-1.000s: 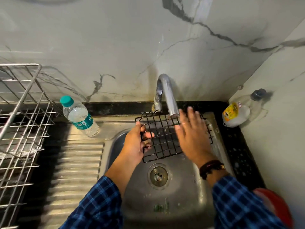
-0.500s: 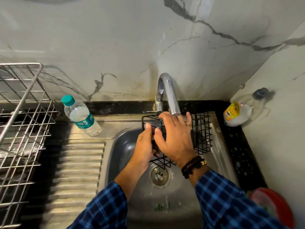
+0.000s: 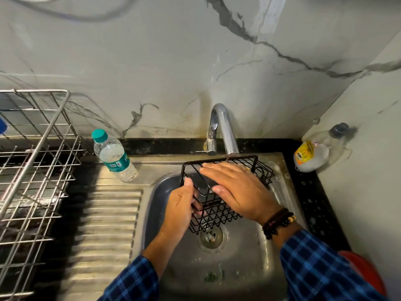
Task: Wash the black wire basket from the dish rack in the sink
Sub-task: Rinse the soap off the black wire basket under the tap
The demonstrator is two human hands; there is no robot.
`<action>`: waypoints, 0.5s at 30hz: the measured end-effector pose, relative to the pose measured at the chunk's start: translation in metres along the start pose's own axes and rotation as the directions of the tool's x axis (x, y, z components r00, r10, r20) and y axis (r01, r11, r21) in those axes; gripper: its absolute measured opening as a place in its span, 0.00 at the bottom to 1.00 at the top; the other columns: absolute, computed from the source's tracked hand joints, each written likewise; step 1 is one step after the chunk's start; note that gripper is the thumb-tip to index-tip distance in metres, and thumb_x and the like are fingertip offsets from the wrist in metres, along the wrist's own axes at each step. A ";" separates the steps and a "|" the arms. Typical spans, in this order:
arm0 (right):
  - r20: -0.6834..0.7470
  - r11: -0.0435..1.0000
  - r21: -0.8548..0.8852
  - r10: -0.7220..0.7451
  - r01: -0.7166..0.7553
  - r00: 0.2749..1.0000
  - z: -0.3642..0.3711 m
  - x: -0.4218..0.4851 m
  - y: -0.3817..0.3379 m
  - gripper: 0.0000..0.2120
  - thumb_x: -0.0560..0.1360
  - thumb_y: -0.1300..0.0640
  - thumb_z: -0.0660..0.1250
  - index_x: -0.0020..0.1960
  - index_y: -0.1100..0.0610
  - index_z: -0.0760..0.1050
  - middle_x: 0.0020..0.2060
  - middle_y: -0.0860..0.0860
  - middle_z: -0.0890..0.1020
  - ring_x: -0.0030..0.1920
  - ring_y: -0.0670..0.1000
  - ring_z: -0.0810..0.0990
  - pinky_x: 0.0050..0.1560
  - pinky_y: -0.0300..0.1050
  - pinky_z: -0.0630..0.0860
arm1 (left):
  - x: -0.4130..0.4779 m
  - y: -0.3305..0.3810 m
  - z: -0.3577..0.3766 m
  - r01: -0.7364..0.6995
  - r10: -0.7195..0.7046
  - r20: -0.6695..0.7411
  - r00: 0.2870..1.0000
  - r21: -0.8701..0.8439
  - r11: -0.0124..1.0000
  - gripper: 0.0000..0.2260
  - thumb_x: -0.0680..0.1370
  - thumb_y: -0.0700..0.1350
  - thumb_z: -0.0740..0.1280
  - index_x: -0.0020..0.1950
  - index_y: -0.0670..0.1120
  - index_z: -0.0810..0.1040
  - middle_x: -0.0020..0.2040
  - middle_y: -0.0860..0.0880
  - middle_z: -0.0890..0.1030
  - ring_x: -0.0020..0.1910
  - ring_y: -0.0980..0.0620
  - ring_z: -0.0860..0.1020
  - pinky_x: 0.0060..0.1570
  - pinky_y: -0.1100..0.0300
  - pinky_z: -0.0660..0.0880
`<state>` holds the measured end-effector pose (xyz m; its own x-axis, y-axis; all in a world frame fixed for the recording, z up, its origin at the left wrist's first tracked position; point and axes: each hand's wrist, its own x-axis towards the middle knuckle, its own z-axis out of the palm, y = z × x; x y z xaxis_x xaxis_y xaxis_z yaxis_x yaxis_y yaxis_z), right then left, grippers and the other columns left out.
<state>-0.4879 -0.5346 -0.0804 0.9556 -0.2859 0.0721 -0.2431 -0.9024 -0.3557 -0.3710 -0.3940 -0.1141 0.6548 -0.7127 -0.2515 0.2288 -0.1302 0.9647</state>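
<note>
– Black wire first: the black wire basket (image 3: 219, 213) is out of the dish rack (image 3: 39, 161) and held over the basin of the sink (image 3: 249, 268), just under the spout of the tap (image 3: 225, 131) and above the drain (image 3: 211, 236). The head view is the only one there is.

– Who has hold of it?

– The left hand (image 3: 180, 211). Its thumb lies over the left rim and its fingers (image 3: 197, 208) curl in under the wires, so it grips that edge. The basket is tilted, open face turned up toward the camera.

– And the right hand (image 3: 240, 187)?

– Laid flat across the upper rim, its fingers (image 3: 217, 168) straight and close together, holding nothing. It presses or rubs on the wire, and the skin shines wet.

– Is the water on?

– I cannot tell; no stream shows below the spout. No sponge or soap is in either hand.

– So how far along?

– My judgement: the fetching is done and the washing is mid-way, a bare-hand rub of one side. Left, I would guess, are the other sides, a rinse, and setting it down.

– Anything else about?

– A water bottle (image 3: 114, 155) on the steel drainboard by the rack, and a nearly empty bottle (image 3: 310, 157) on the black desk (image 3: 312, 203) in the right corner.
</note>
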 end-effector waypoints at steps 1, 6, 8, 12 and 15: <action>-0.017 1.000 -0.028 0.007 -0.008 1.000 0.001 -0.005 0.005 0.25 0.84 0.44 0.46 0.79 0.47 0.63 0.76 0.46 0.68 0.76 0.47 0.65 0.76 0.52 0.60 | 0.000 0.000 -0.003 0.000 0.000 -0.010 1.000 -0.009 1.000 0.28 0.78 0.62 0.55 0.40 0.39 0.77 0.27 0.48 0.75 0.23 0.53 0.74 0.30 0.53 0.76; -0.181 0.958 0.055 0.288 -0.282 0.940 0.004 -0.028 0.049 0.25 0.83 0.44 0.48 0.75 0.50 0.69 0.73 0.47 0.73 0.73 0.47 0.69 0.76 0.54 0.62 | 0.006 -0.006 -0.026 0.044 -0.046 -0.049 0.998 -0.049 0.998 0.25 0.77 0.63 0.55 0.38 0.42 0.74 0.26 0.49 0.73 0.23 0.53 0.71 0.34 0.53 0.76; -0.213 0.924 0.192 0.369 -0.331 0.905 0.014 -0.030 0.051 0.24 0.82 0.44 0.52 0.74 0.52 0.71 0.70 0.48 0.75 0.71 0.47 0.71 0.72 0.52 0.68 | 0.007 -0.004 -0.028 0.040 -0.040 -0.054 0.998 -0.009 0.999 0.25 0.77 0.63 0.54 0.37 0.43 0.74 0.25 0.49 0.73 0.22 0.53 0.71 0.29 0.57 0.75; -0.259 0.591 0.663 0.757 -0.460 0.599 0.019 -0.024 0.030 0.20 0.82 0.40 0.56 0.65 0.49 0.75 0.61 0.50 0.78 0.64 0.50 0.76 0.61 0.49 0.75 | 0.011 0.003 -0.029 -0.021 0.023 -0.084 0.996 0.027 0.999 0.25 0.79 0.61 0.51 0.36 0.42 0.73 0.26 0.50 0.73 0.23 0.55 0.71 0.22 0.67 0.67; 0.240 -0.018 0.915 0.827 -0.402 0.509 0.015 -0.022 0.029 0.23 0.77 0.28 0.55 0.60 0.40 0.77 0.63 0.50 0.78 0.64 0.56 0.75 0.64 0.64 0.72 | 0.012 0.000 -0.032 -0.019 0.013 -0.099 0.995 -0.058 0.998 0.25 0.81 0.60 0.51 0.38 0.42 0.73 0.26 0.51 0.74 0.25 0.54 0.71 0.25 0.64 0.70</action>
<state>-0.5140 -0.5498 -0.1062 0.3255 -0.8143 -0.4805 -0.2274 0.4259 -0.8757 -0.3401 -0.3799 -0.1199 0.7257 -0.6427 -0.2456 0.2580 -0.0768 0.9631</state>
